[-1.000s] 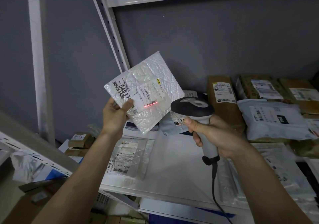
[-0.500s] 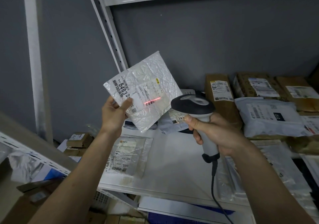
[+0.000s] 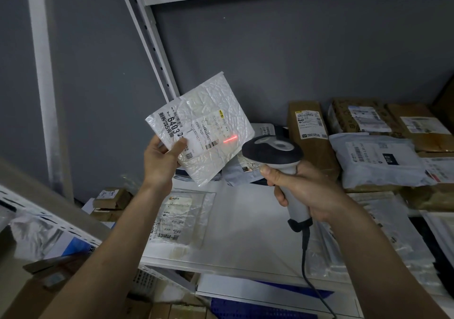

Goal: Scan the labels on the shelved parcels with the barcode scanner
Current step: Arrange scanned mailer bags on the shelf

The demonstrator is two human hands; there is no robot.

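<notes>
Left hand (image 3: pixel 159 161): I pinch the white mailer (image 3: pixel 206 129) above the shelf (image 3: pixel 245 220).
Right hand (image 3: pixel 307 191): I grip the scanner (image 3: pixel 272 150); red line beside barcode.
Surroundings: clear bag (image 3: pixel 179 218) below, brown parcels (image 3: pixel 309 132) right.

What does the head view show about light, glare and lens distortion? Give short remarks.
Head view: dim overall, the grey wall dark; a red scan line glows on the mailer, whose crinkled film catches soft glare; the shelf post leans from wide-angle distortion; small label print is too fine to read; the scanner in the right hand is sharp.
</notes>
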